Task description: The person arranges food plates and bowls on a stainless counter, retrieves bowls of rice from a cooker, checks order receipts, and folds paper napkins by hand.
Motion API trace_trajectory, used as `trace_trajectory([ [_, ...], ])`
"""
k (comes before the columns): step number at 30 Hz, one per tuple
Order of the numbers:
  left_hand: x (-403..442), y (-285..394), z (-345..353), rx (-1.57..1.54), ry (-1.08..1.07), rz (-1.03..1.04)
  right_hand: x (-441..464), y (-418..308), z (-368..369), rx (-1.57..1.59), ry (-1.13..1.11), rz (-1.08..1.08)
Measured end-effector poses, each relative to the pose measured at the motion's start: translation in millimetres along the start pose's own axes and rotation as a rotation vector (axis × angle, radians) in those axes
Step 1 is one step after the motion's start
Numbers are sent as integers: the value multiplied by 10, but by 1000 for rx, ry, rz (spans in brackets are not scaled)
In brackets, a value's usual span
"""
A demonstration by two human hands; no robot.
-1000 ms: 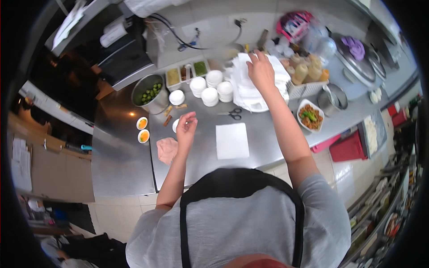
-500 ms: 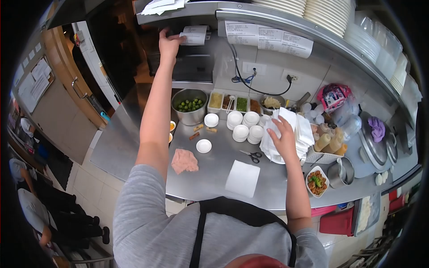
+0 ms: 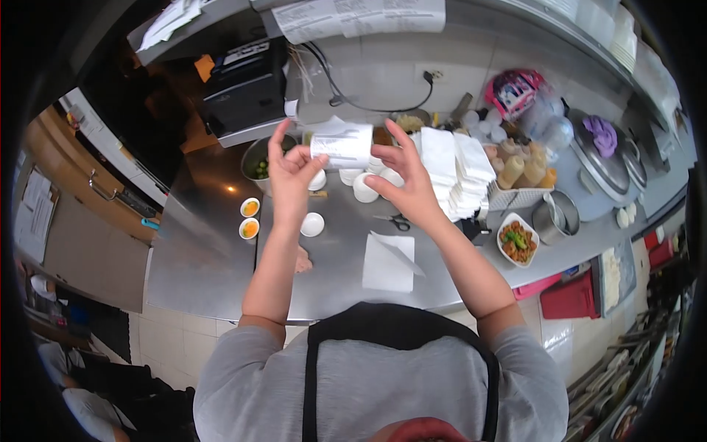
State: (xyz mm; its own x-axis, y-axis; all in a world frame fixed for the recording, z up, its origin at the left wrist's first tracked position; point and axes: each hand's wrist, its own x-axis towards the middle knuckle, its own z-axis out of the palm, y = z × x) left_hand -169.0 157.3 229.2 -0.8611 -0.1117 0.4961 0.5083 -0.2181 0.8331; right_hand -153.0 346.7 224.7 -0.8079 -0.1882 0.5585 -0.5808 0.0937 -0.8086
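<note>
In front of my chest, above the steel counter [image 3: 199, 258], my left hand [image 3: 289, 173] pinches the left end of a printed paper receipt [image 3: 342, 146] that curls at its edges. My right hand [image 3: 409, 180] is at the receipt's right edge, its thumb and index finger spread apart and its other fingertips touching or just beside the paper. Behind and below the hands are small white dishes [image 3: 364, 188], partly hidden. A stack of folded white napkins [image 3: 440, 166] stands just right of my right hand. Black scissors [image 3: 399, 222] and a folded white paper sheet [image 3: 384, 271] lie below the hands.
A black printer [image 3: 247, 92] stands at the back left, near a metal pot of green fruit [image 3: 259, 168]. Two small cups of orange food [image 3: 250, 218] sit left. To the right are a bowl of food [image 3: 518, 240], a metal pot [image 3: 557, 217] and a bottle basket [image 3: 515, 196].
My left hand has come down from the printer area with the receipt. My right hand has left the napkin stack and moved to the receipt. The view has shifted, and the paper sheet's corner is now lifted.
</note>
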Motion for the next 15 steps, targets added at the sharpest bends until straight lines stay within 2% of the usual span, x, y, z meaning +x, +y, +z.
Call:
trace_trajectory([
  [2, -229, -162, 48, -35, -74, -92, -10, 34, 23, 85, 2, 45],
  [4, -441, -283, 170, -265, -92, -227, -61, 81, 28, 178, -8, 85],
  [5, -478, -337, 169, -265, -88, -234, -84, 119, 22, 239, 7, 115],
  [7, -541, -448, 142, -958, -174, -739, -128, 120, -17, 291, 2, 205],
  [10, -401, -698, 68, -1038, -34, -777, -205, 132, -27, 367, -82, 273],
  [11, -310, -764, 37, -859, 27, -678, -241, 204, 3, 324, -58, 261],
  [12, -215, -769, 31, -743, 96, -578, -260, 280, -20, 72, -128, 149],
  [14, -56, -700, -60, -704, 118, -376, -279, 305, -98, -386, -85, 131],
  [15, -17, -614, -95, -663, 110, -321, -242, 378, -164, -453, -24, 45],
])
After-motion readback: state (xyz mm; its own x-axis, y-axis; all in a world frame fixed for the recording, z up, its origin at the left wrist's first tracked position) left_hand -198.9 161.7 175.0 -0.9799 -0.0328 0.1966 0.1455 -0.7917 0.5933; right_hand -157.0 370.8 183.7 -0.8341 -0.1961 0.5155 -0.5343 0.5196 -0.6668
